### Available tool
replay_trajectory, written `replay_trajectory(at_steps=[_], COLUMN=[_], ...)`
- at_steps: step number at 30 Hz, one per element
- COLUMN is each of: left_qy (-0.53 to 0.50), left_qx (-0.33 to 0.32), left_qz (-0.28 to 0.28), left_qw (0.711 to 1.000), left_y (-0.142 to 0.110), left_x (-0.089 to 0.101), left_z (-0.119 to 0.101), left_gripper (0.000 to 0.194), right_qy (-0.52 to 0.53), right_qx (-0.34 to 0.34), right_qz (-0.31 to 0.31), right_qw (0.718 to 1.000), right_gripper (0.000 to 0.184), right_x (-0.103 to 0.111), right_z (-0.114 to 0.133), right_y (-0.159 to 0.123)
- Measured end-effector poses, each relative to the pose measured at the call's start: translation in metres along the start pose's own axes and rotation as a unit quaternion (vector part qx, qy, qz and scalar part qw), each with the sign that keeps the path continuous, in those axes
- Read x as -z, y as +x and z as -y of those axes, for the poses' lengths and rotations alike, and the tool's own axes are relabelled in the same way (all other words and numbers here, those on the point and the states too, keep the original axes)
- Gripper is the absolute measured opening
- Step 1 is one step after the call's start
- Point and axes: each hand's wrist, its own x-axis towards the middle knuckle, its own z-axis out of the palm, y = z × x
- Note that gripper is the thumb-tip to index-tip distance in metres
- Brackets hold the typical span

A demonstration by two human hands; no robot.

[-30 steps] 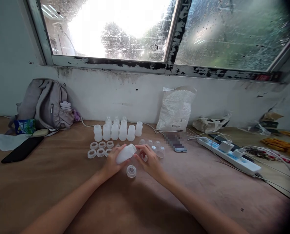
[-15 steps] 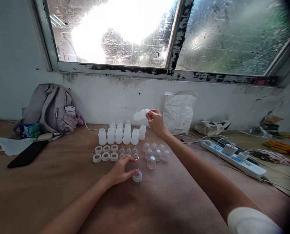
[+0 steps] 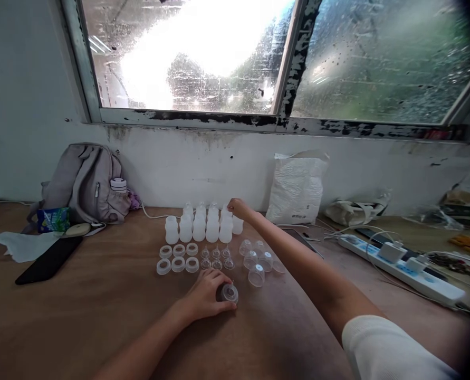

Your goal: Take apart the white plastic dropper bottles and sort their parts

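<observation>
My left hand [image 3: 209, 293] rests on the table, its thumb and fingers curved around a clear bottle ring with a teat [image 3: 230, 293]. At the back row of bottles, my right hand [image 3: 239, 209] is closed at the top of a milky white baby bottle [image 3: 226, 212], which it partly hides. In front of that row stand more white bottles [image 3: 199, 228]. Several loose white rings [image 3: 178, 264] lie to the left, and clear teats [image 3: 216, 262] sit beside them. Clear domed caps [image 3: 256, 275] are grouped to the right, under my right forearm.
Along the wall are a grey backpack [image 3: 86, 184] and a white padded bag [image 3: 298, 187]. A black phone [image 3: 48, 259] lies at left. A white power strip [image 3: 401, 269] with cables runs along the right, near a flat dark device [image 3: 303, 241].
My right hand has lowered the white bottle from the air into the back row. My left thumb has shifted to the near side of the ring and teat. The view has shifted slightly.
</observation>
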Motion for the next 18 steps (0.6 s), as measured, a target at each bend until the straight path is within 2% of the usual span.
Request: replay_trajectory(at_steps=[5,9,11,14,16,18], left_qy=[0.004,-0.001,-0.006,-0.011,-0.010,-0.005], left_qx=[-0.002,-0.002,0.007,0.032,0.043,0.045], left_qz=[-0.012,-0.013,-0.017,-0.034,-0.055,-0.083], left_qw=[1.000,1.000,1.000,0.999,0.998,0.995], left_y=[0.001,0.002,0.002,0.002,0.002,0.003], left_x=[0.001,-0.001,-0.001,0.001,0.003,0.005], left_z=[0.004,0.005,0.005,0.003,0.001,-0.001], left_gripper=[0.038,0.037,0.038,0.038,0.034,0.031], right_qy=[0.000,0.006,0.011,0.022,0.029,0.041], right_qx=[0.010,0.023,0.030,0.040,0.044,0.050], right_qz=[0.031,0.027,0.009,-0.042,-0.086,-0.130], right_qw=[0.999,0.999,0.999,0.998,0.995,0.989], right_gripper=[0.028,0.016,0.014,0.027,0.033,0.033], right_x=[-0.007,-0.006,-0.001,0.011,0.020,0.024], right_z=[-0.002,-0.003,-0.002,0.006,0.017,0.034], right_y=[-0.004,-0.006,-0.007,-0.014,-0.028,-0.053])
